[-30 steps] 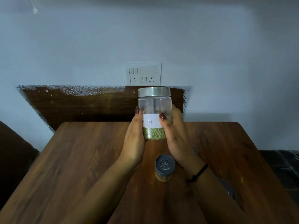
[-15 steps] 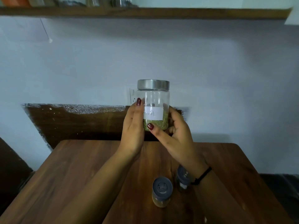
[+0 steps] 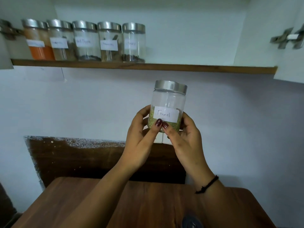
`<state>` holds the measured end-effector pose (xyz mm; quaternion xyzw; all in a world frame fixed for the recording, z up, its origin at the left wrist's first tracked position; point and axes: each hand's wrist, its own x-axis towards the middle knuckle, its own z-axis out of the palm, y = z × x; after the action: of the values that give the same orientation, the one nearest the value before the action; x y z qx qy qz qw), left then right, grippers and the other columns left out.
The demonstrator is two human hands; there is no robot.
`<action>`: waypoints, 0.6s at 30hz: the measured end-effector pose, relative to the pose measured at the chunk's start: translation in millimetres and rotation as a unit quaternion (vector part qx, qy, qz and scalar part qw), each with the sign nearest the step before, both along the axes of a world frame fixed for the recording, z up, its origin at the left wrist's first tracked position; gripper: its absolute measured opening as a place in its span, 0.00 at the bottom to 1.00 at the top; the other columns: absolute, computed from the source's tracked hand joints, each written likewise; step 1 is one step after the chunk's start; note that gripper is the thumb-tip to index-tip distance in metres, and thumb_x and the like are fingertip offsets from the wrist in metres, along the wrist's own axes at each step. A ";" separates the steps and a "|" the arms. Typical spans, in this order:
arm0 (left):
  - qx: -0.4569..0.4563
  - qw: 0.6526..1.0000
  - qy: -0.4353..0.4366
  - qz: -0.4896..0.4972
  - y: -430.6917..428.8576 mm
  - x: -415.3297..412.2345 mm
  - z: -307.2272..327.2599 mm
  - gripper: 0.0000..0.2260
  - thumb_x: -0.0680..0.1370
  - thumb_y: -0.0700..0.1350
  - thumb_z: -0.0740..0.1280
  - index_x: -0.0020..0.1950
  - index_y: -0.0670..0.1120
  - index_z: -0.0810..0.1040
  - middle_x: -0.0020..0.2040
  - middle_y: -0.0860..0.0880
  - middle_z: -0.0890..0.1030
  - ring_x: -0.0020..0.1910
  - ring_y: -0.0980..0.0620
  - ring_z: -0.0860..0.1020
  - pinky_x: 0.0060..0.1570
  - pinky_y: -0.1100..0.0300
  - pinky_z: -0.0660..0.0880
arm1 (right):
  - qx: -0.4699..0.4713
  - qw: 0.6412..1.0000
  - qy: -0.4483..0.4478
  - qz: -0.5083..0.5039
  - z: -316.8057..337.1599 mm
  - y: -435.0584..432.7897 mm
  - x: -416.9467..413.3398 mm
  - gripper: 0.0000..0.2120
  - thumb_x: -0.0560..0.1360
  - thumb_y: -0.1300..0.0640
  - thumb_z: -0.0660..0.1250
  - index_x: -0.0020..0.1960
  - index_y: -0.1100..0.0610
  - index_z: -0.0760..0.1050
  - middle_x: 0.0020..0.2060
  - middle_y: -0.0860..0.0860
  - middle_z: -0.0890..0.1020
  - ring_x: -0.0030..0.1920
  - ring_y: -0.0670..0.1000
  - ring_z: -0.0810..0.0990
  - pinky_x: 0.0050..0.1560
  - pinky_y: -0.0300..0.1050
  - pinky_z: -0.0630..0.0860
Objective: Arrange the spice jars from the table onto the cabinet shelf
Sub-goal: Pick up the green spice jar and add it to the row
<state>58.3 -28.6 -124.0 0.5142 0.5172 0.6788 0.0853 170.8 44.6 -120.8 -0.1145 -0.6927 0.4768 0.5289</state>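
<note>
Raised since a moment ago, our jar (image 3: 168,99) now hangs mid-frame, below the shelf (image 3: 197,68), with its label turned to face us. At upper left a row of jars (image 3: 85,41) stands on that shelf. Our left grip (image 3: 139,137) clasps the jar's lower left side and our right grip (image 3: 185,139) its lower right, thumbs meeting on the front. Below, the desk (image 3: 148,203) carries a dark lid (image 3: 191,222) at the bottom edge.
</note>
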 end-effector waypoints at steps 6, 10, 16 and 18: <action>0.038 0.995 0.064 0.061 8.7 -15.4 14.7 0.19 0.76 0.60 0.64 0.67 0.67 0.69 0.63 0.68 0.73 0.63 0.64 0.75 0.59 0.64 0.77 | 0.037 0.999 -0.012 -0.030 22.1 18.9 -10.7 0.31 0.67 0.38 0.73 0.67 0.39 0.67 0.60 0.42 0.77 0.57 0.44 0.79 0.54 0.45 0.81; 0.066 0.991 0.093 0.070 19.3 -24.4 35.6 0.20 0.78 0.58 0.64 0.70 0.61 0.71 0.62 0.61 0.75 0.63 0.60 0.76 0.62 0.59 0.77 | 0.059 0.997 -0.017 -0.047 42.3 30.6 -18.7 0.37 0.64 0.33 0.71 0.69 0.43 0.66 0.62 0.43 0.74 0.60 0.45 0.77 0.57 0.42 0.80; 0.088 0.983 0.126 0.097 39.4 -40.8 67.2 0.25 0.79 0.61 0.63 0.75 0.61 0.65 0.63 0.67 0.73 0.64 0.61 0.75 0.61 0.66 0.74 | 0.130 0.990 -0.001 -0.046 81.1 50.2 -28.8 0.31 0.66 0.33 0.69 0.66 0.38 0.67 0.55 0.39 0.70 0.58 0.40 0.76 0.58 0.38 0.78; 0.096 0.981 0.132 0.102 44.3 -46.4 79.5 0.24 0.78 0.60 0.63 0.74 0.58 0.67 0.65 0.64 0.74 0.65 0.63 0.74 0.62 0.69 0.73 | 0.151 0.987 -0.009 -0.052 94.4 57.5 -32.9 0.30 0.68 0.33 0.69 0.67 0.39 0.66 0.57 0.40 0.70 0.60 0.43 0.76 0.58 0.38 0.78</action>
<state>11.9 15.7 -44.5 0.5497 0.5058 0.6567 -0.1035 137.9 102.1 -26.4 -0.0732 -0.7549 0.3373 0.5577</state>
